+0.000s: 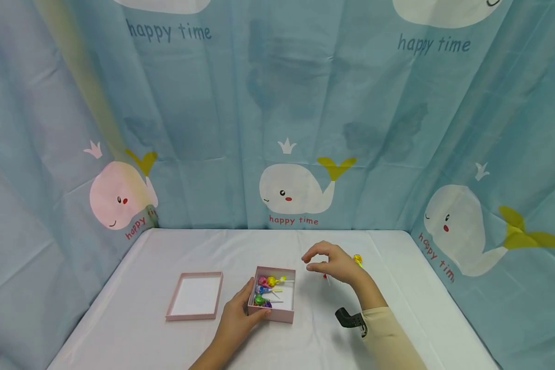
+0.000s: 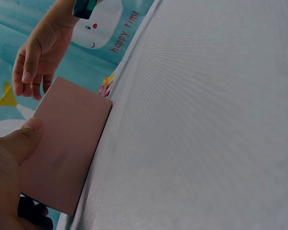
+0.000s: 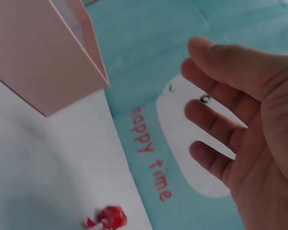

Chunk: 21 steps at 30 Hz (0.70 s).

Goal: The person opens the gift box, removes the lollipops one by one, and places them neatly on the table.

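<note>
A pink box stands on the table with several wrapped lollipops inside, yellow, blue, green and purple among them, sticks pointing right. My left hand grips its front left corner, the thumb pressed on the front wall. To the right of the box, my right hand hovers above the table with loosely bent fingers and nothing between them. Beneath and behind that hand lie a red lollipop, mostly hidden in the head view, and a yellow lollipop.
Left of the box lies a shallow pink lid, its white inside facing up. A white cloth covers the table. Behind it hangs a blue curtain with whale prints. A black strap-like piece sticks out at the right wrist.
</note>
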### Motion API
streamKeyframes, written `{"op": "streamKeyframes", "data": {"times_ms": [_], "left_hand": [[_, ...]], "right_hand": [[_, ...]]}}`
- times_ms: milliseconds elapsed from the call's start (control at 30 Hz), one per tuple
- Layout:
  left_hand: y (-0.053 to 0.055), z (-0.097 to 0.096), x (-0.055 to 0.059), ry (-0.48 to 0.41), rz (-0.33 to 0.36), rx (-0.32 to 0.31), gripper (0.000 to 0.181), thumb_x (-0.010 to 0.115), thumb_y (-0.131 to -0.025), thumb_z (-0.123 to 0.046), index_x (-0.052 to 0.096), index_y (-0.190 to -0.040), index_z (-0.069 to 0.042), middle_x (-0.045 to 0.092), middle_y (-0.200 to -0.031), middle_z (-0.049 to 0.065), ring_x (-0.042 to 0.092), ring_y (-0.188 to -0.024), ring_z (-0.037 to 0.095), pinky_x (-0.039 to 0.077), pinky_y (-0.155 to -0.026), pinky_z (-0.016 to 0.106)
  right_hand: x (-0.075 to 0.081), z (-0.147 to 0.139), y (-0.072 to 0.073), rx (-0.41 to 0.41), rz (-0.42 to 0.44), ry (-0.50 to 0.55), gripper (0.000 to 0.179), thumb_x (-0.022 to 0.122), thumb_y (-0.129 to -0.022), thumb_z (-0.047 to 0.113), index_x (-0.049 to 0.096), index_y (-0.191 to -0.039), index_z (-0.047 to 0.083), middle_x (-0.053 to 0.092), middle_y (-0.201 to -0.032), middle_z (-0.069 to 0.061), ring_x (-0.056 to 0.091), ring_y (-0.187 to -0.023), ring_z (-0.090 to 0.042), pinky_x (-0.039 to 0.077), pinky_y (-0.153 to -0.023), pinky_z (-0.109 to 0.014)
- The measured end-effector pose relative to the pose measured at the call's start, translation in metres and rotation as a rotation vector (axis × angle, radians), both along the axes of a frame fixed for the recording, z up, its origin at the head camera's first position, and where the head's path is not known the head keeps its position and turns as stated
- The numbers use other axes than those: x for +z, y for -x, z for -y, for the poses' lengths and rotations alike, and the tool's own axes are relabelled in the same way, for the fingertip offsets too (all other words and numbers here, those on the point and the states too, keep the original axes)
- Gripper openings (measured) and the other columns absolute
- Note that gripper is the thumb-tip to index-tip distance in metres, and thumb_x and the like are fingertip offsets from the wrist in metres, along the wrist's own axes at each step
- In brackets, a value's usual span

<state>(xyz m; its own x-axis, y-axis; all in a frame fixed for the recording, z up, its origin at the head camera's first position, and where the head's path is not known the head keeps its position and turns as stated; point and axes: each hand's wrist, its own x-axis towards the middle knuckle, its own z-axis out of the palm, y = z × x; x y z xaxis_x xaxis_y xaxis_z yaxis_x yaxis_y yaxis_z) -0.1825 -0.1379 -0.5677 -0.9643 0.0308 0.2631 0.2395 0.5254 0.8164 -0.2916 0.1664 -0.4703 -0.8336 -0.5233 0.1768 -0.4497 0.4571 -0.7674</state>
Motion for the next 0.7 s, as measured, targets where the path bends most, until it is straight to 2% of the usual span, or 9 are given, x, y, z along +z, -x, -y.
{"op": "streamKeyframes", "data": {"times_ms": [133, 300, 400, 500, 700], "left_hand": [[0.000, 0.000, 0.000, -0.023, 0.009, -0.009, 0.104, 0.091, -0.071, -0.042, 0.043, -0.155, -0.005, 0.046, -0.156, 0.014, 0.046, -0.143, 0.037, 0.039, -0.118, 0.047], [-0.001, 0.000, 0.000, -0.012, 0.001, -0.013, 0.103, 0.091, -0.072, -0.043, 0.042, -0.155, -0.004, 0.046, -0.156, 0.013, 0.046, -0.143, 0.036, 0.039, -0.118, 0.047], [-0.001, 0.000, 0.001, 0.004, -0.005, -0.010, 0.104, 0.090, -0.072, -0.045, 0.042, -0.155, -0.004, 0.047, -0.156, 0.014, 0.047, -0.142, 0.037, 0.040, -0.117, 0.048], [-0.001, 0.000, 0.001, 0.008, -0.009, -0.013, 0.105, 0.088, -0.072, -0.047, 0.042, -0.155, -0.003, 0.047, -0.156, 0.015, 0.047, -0.142, 0.037, 0.041, -0.116, 0.049], [-0.001, 0.001, -0.001, -0.004, -0.028, -0.029, 0.105, 0.087, -0.073, -0.049, 0.042, -0.154, -0.002, 0.047, -0.156, 0.015, 0.047, -0.142, 0.037, 0.042, -0.115, 0.047]], "right_hand": [[0.002, 0.015, -0.004, 0.108, 0.024, -0.030, 0.018, 0.082, -0.089, 0.028, 0.076, -0.104, 0.036, 0.070, -0.108, 0.015, 0.062, -0.113, -0.023, 0.052, -0.101, -0.049], [0.000, 0.033, -0.008, 0.188, 0.023, -0.059, 0.018, 0.082, -0.089, 0.021, 0.078, -0.105, 0.030, 0.070, -0.109, 0.016, 0.059, -0.112, -0.013, 0.052, -0.103, -0.041], [-0.001, 0.044, -0.009, 0.222, 0.021, -0.077, 0.020, 0.082, -0.089, 0.018, 0.078, -0.105, 0.029, 0.070, -0.110, 0.016, 0.058, -0.111, -0.008, 0.052, -0.103, -0.042], [-0.002, 0.054, -0.010, 0.260, 0.017, -0.100, 0.019, 0.083, -0.089, 0.021, 0.078, -0.105, 0.030, 0.071, -0.110, 0.015, 0.059, -0.109, -0.007, 0.054, -0.102, -0.041], [-0.005, 0.073, -0.011, 0.350, 0.034, -0.118, 0.020, 0.082, -0.089, 0.016, 0.079, -0.108, 0.021, 0.071, -0.111, 0.012, 0.062, -0.109, -0.012, 0.055, -0.103, -0.042]]}}
